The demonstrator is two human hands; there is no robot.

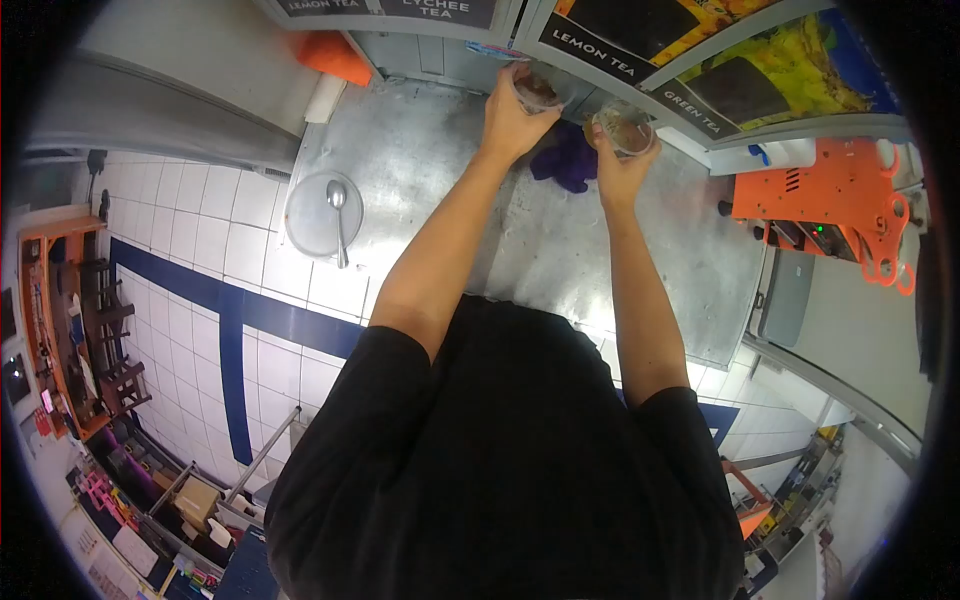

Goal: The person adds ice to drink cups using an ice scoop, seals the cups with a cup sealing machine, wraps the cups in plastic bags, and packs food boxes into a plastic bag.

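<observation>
Both arms reach forward over a metal counter [420, 130]. My left hand [508, 118] is wrapped round a clear plastic cup [540, 88] with something brownish inside. In my right hand [622, 165] is a second clear plastic cup [628, 135], its contents pale brown; the fingers close round its side. Between and just below the two cups lies a crumpled purple cloth [566, 160]. The cups are near the drink panels, and I cannot tell whether their bases touch the counter.
A round lid-like plate [308, 222] with a metal spoon [338, 215] sits at the counter's left edge. Panels labelled lemon tea [600, 50] and green tea [700, 115] overhang the far side. An orange machine [815, 210] stands at right.
</observation>
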